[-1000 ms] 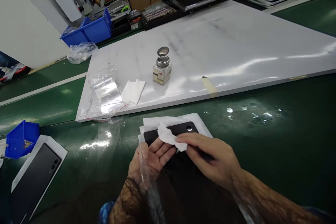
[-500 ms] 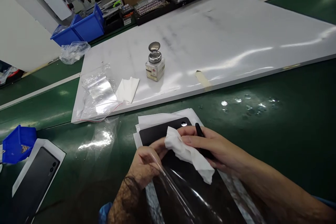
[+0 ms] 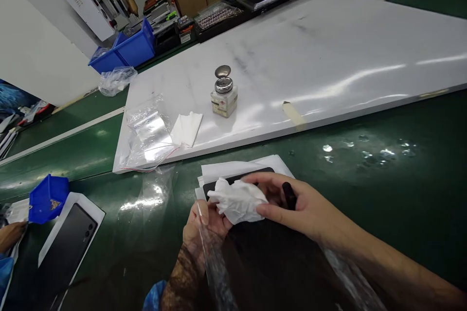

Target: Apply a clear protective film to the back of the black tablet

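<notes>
A crumpled white tissue (image 3: 241, 200) is pinched between the thumb and fingers of my right hand (image 3: 306, 199). A short black stick-like tool (image 3: 289, 196), its kind unclear, is also tucked in that hand. My left hand (image 3: 207, 228) is partly closed beside the tissue's left end, with clear plastic film (image 3: 215, 265) between its thumb and fingers. Under both hands lies a dark flat panel (image 3: 270, 262) like a large phone back, its top edge partly covered by the tissue and right hand. White paper sheets (image 3: 248, 163) stick out beneath it.
On the white board (image 3: 328, 58) stand a glass bottle with its metal lid up (image 3: 224, 99), a folded tissue (image 3: 187, 129) and clear bags (image 3: 149, 131). To the left are another dark panel (image 3: 69, 243), a blue bin (image 3: 47, 199) and another person's hand (image 3: 10, 237).
The tissue has gone from a hanging strip to a bunched wad, shifted left over the panel's top. My left hand has turned more palm-up. Another person's hand now shows at the left edge.
</notes>
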`<state>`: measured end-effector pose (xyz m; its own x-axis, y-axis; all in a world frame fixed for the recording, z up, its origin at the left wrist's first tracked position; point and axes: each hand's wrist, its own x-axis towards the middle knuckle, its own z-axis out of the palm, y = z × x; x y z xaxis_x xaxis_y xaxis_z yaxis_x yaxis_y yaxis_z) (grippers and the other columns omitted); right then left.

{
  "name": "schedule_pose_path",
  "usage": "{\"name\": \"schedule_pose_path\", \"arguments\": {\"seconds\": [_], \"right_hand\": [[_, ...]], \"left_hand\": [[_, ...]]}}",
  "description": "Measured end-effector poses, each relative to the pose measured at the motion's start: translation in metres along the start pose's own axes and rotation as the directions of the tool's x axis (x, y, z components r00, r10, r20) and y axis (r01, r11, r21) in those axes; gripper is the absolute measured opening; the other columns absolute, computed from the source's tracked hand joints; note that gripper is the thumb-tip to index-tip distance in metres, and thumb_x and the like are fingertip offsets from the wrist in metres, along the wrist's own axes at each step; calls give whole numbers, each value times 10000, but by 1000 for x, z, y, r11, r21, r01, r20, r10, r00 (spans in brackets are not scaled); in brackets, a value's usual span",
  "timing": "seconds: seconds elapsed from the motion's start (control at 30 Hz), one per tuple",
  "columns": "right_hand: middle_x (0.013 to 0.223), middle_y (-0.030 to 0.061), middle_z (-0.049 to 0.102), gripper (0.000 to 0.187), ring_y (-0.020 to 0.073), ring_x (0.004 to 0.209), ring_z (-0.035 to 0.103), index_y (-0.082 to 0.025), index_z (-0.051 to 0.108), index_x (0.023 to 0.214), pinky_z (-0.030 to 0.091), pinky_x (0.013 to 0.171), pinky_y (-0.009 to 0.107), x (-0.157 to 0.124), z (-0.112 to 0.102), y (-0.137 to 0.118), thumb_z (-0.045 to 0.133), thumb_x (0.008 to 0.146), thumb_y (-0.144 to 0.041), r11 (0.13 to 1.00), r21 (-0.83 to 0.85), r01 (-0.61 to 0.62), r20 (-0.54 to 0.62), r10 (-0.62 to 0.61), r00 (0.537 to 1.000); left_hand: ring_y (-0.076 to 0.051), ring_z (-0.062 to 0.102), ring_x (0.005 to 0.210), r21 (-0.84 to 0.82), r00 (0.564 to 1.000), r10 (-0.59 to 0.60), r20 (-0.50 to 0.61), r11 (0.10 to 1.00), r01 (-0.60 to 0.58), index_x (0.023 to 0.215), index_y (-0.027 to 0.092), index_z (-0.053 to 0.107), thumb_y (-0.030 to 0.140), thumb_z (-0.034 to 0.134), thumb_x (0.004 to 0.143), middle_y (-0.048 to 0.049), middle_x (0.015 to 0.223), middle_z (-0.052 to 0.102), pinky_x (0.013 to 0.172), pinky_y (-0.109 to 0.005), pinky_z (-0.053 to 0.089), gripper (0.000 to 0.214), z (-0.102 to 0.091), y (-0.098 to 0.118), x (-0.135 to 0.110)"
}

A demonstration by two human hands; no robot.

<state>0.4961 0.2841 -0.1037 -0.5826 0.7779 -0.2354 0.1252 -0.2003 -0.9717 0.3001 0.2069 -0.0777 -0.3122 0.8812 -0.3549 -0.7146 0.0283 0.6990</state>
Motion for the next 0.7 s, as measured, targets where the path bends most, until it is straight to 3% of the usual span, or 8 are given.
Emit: {"name": "schedule_pose_path", "arguments": {"seconds": [0.07,0.2,0.33,0.4,0.47,0.6,0.7], "right_hand": [[820,53,737,620,234,719,647,-262,931,1124,549,623,361,2,-1,-1,924,825,-805,1000,17,-15,-34,16,999],[608,-10,564,699,184,549,491,-241,928,1130,412,521,327,1,1,-3,808,894,-888,996,86,-36,-61,42,997],[858,54,781,584,242,722,629,-299,936,1147,539,661,381,-4,7,-10,907,830,-788,999,-44,-13,-144,7,990],[970,57,834,498,272,796,679,-332,934,1164,577,733,413,-6,10,-13,915,841,-711,996,-92,-24,-161,9,987],[1008,68,846,434,300,861,723,-324,933,1065,617,800,442,-5,10,-15,899,863,-706,995,-98,-5,-153,-11,988],[932,95,801,580,325,905,745,-287,895,854,659,872,474,1,6,-15,887,830,-867,993,-76,93,-152,-104,983],[1121,130,824,595,301,930,748,-273,881,817,659,807,426,3,2,-11,872,865,-866,991,4,136,-169,-133,977]], "left_hand": [[-242,681,683,-39,998,-42,54,998,45,303,264,540,474,809,322,33,661,745,653,-351,506,342,1,0,2],[-227,689,764,-184,985,-116,131,973,139,331,241,506,373,827,375,20,700,736,740,-324,510,349,2,0,2],[-207,692,740,-219,982,-134,131,963,160,334,207,389,341,834,386,6,692,730,717,-297,529,468,3,2,1],[-213,689,737,-222,983,-132,129,962,158,336,201,348,353,835,385,2,689,728,714,-314,533,513,4,2,1],[-228,683,772,-221,983,-127,130,963,153,338,201,332,350,831,397,1,695,726,750,-349,524,524,5,2,1],[-292,663,896,-242,975,-121,185,956,164,325,205,382,329,815,435,-8,783,740,810,-447,500,464,2,2,4],[-328,629,988,-265,972,-88,216,953,145,337,229,487,334,817,422,-13,850,747,839,-498,482,356,-2,3,6]]}}
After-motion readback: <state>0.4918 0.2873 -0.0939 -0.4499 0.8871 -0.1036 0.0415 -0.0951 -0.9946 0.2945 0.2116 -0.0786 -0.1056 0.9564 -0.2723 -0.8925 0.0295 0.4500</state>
